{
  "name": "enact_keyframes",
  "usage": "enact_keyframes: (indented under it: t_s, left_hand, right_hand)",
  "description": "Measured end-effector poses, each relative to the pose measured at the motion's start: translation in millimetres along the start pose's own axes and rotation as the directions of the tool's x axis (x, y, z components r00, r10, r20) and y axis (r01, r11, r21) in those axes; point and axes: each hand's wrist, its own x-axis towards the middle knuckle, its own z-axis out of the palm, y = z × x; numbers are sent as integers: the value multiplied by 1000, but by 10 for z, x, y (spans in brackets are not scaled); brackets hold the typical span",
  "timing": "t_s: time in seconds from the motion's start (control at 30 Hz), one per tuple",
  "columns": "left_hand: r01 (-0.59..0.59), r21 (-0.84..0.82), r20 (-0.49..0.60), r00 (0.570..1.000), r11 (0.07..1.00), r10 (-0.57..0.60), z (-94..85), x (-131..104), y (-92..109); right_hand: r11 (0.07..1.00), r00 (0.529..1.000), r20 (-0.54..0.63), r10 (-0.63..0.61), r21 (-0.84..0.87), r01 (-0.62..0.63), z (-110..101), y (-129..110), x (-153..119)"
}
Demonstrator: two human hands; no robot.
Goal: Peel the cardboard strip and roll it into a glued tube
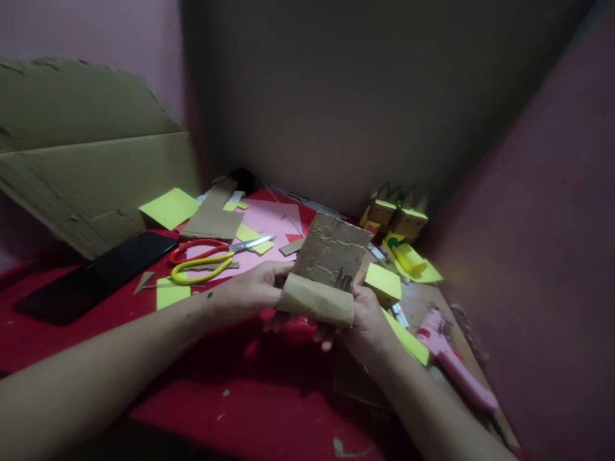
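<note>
Both hands grip the cardboard (336, 246), held up in the middle just above the red surface (206, 390). The left hand (269, 293) closes on its near left corner, thumb on the side and fingertips showing below; the right hand (372, 320) grips the near right corner the same way. The piece tilts — its far end higher in view — with a rough, torn brown face and a smooth, paler strip curling over along the near edge.

Left of the hands lie the scissors (233, 248), blades parted slightly and pointing right, one handle loop red and the other yellow. They rest partly on pink paper (276, 218), among yellow and brown scraps. Further left is a black phone (96, 282), and behind it stands a big cardboard sheet (96, 147).

To the right, a small yellow-topped box (383, 285) sits just beside the right hand. Beyond it, near the wall, stand yellow-and-brown boxes with pointed tops (408, 221). A pink glue gun (454, 365) lies on a brown board (423, 298) near the right forearm.
</note>
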Motion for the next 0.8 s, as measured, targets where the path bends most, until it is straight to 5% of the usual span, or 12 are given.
enact_keyframes:
  t_s: [0.13, 0.37, 0.8]
  left_hand:
    - [32, -59, 55, 998, 998, -28, 9, -3, 37]
    - [-1, 136, -12, 1000, 991, 3, 76, -68, 46]
    - [-128, 29, -7, 992, 991, 128, 68, -40, -50]
  right_hand:
    - [998, 999, 22, 41, 55, -42, -46, 55, 29]
    - [1000, 997, 73, 4, -8, -3, -72, 74, -42]
    - [981, 994, 100, -41, -186, 59, -82, 46, -113]
